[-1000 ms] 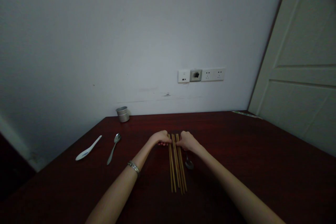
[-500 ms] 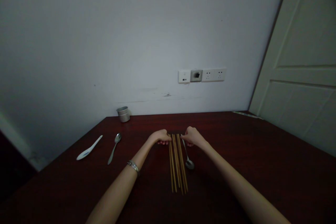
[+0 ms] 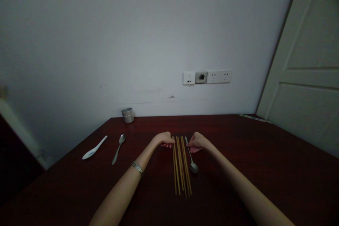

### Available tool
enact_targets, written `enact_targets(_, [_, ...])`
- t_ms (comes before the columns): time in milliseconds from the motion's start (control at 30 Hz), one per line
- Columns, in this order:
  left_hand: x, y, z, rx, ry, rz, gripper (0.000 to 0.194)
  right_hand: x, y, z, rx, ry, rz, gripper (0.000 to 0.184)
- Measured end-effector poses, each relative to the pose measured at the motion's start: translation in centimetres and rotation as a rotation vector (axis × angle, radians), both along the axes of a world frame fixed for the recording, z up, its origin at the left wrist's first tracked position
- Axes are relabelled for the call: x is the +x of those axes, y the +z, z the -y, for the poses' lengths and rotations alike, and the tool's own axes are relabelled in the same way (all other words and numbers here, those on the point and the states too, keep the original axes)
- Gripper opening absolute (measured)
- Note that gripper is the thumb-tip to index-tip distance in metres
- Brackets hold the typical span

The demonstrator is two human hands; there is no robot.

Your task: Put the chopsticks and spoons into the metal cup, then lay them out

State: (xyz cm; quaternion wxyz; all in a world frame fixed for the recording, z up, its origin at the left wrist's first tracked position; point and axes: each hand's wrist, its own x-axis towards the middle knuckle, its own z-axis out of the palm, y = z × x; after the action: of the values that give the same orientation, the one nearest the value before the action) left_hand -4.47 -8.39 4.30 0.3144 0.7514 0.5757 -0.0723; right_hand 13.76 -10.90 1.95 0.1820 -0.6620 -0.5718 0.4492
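Several wooden chopsticks [image 3: 180, 166] lie side by side on the dark red table, pointing toward me. My left hand [image 3: 165, 139] is closed at their far end, its thumb and fingertips against the leftmost chopstick. To the right of the bundle lies a long-handled metal spoon [image 3: 194, 167], bowl toward me. My right hand [image 3: 197, 142] is closed, with thumb and finger pinching the spoon's handle near its upper end; the other fingers are curled under. A gap separates the spoon's bowl from the chopsticks.
Left of my arm lie a metal spoon [image 3: 118, 149] and a white ceramic spoon [image 3: 94, 148]. A small metal cup [image 3: 128, 115] stands at the back left by the wall. A thin strip [image 3: 254, 118] lies at the back right. Sockets [image 3: 219, 76] sit on the wall.
My right hand has shifted slightly down along the spoon's handle, whose tip now shows. The left hand stays at the chopsticks. The whole view has shifted a little.
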Motion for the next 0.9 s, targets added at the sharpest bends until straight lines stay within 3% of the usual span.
enact_targets(267, [0.1,-0.2,0.0,0.008,-0.010,0.003,0.026,-0.2,0.0,0.4,-0.008,0.006,-0.069,0.024])
enact_targets(400, [-0.4,1.1,0.1,0.037,-0.002,0.001,0.028,0.5,-0.8,-0.6,0.015,0.011,-0.069,0.022])
enact_targets(467, [-1.0,2.7,0.5,0.143,0.003,0.027,0.030,1.3,-1.2,-1.1,0.120,-0.055,-0.015,0.021])
enact_targets(567, [-2.1,5.6,1.7,0.358,0.027,0.107,0.036,3.1,-2.0,-1.7,0.429,-0.199,0.172,0.026])
enact_targets(700, [-4.6,8.4,3.3,0.414,0.059,0.185,0.040,5.7,-3.8,-1.9,0.743,-0.159,0.518,0.030])
enact_targets(800, [-7.9,8.8,3.4,0.373,0.133,0.152,0.036,6.9,-5.4,-2.0,0.812,-0.128,0.620,0.034])
enact_targets(900, [-12.3,7.9,2.8,0.346,0.264,0.033,0.026,7.3,-6.4,-2.2,0.821,-0.099,0.636,0.036])
